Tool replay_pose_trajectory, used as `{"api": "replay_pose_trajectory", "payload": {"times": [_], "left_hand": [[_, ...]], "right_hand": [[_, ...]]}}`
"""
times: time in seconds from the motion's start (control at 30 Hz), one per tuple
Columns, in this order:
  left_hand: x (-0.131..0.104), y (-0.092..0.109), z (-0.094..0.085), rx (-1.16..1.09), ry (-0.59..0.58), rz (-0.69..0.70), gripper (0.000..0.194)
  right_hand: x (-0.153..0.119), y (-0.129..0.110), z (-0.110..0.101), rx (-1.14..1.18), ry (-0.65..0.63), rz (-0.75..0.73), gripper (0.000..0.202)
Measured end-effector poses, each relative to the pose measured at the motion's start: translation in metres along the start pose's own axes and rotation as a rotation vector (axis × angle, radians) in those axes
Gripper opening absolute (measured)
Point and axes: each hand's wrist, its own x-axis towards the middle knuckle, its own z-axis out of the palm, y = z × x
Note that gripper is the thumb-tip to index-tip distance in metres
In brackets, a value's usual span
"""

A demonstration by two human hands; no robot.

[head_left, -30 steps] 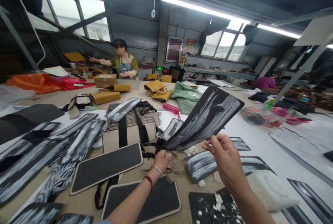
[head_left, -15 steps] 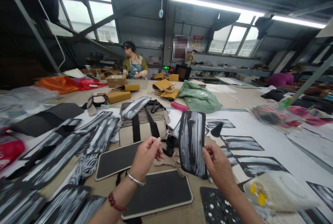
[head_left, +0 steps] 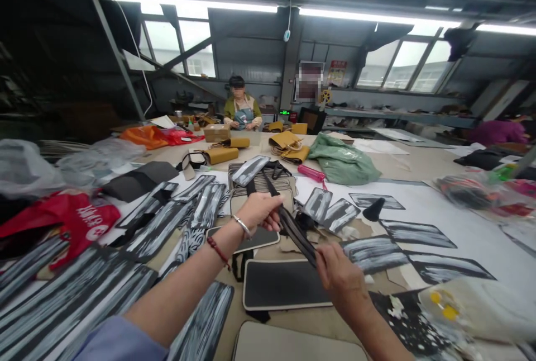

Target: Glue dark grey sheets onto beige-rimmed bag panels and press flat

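A black panel (head_left: 297, 233) stretches slantwise between my two hands, turned so that it looks like a narrow dark strip. My left hand (head_left: 262, 213) is closed on its upper end, and my right hand (head_left: 341, 271) pinches the lower end. Beneath lies a dark panel with a cream edge (head_left: 285, 285); a similar dark panel (head_left: 263, 238) is partly hidden behind my left wrist. A stack of beige-edged pieces (head_left: 237, 204) with black straps stands just beyond my left hand, a white-streaked panel (head_left: 251, 171) on top.
White-streaked black panels (head_left: 374, 253) are spread at right and left. A plastic bag with yellow caps (head_left: 473, 308) lies at right front, a red bag (head_left: 79, 221) at left. A green plastic bag (head_left: 343, 160) and mustard pieces (head_left: 221, 155) lie farther back. A person (head_left: 242, 109) faces the far table.
The streaked panel has tipped from face-on to nearly edge-on. My left hand, apart from it before, has closed on its upper end. The view has shifted left, and a beige panel shows at the bottom.
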Motion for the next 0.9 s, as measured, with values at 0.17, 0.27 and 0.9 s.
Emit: {"api": "replay_pose_trajectory", "payload": {"times": [0.17,0.27,0.9], "left_hand": [[-0.021,-0.007,-0.022,0.187,-0.005,0.086,0.023],[-0.034,-0.003,-0.025,0.387,-0.104,0.238,0.022],[-0.123,0.035,0.014,0.601,-0.183,0.371,0.025]], "right_hand": [[-0.006,-0.031,-0.009,-0.138,-0.042,-0.03,0.017],[-0.016,-0.049,-0.014,-0.111,-0.021,-0.015,0.017],[-0.082,0.009,0.016,1.389,-0.132,1.334,0.039]]}}
